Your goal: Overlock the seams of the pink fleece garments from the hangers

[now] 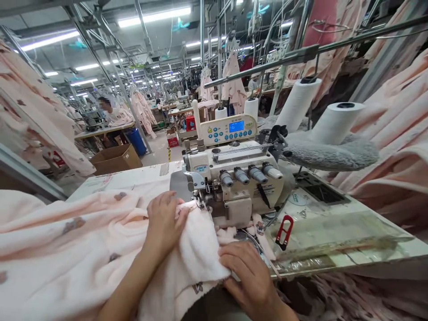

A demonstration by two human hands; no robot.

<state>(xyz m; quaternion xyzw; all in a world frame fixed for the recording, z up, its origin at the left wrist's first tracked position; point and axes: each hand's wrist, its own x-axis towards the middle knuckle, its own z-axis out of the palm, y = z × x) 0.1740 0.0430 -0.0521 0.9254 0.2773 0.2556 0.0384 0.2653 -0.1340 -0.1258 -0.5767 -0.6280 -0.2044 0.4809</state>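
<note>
Pale pink fleece fabric (96, 240) with small brown printed figures spreads over the left of the table and runs up to a white overlock sewing machine (234, 178). Its edge lies under the presser foot (202, 203). Close to the foot, my left hand (167, 218) pinches the fabric between thumb and fingers. My right hand (249, 274) grips the fabric's lower right edge, thumb beneath and fingers on top. Red thread snips (284, 232) lie on the table to the right of the machine. Pink scraps (230, 234) sit below the machine head.
White thread cones (337, 122) stand behind the machine at right, over grey plush (331, 151). A cardboard box (117, 158) and a blue bin (136, 141) stand beyond the table. Pink garments hang on both sides. A person (109, 109) sits at another table.
</note>
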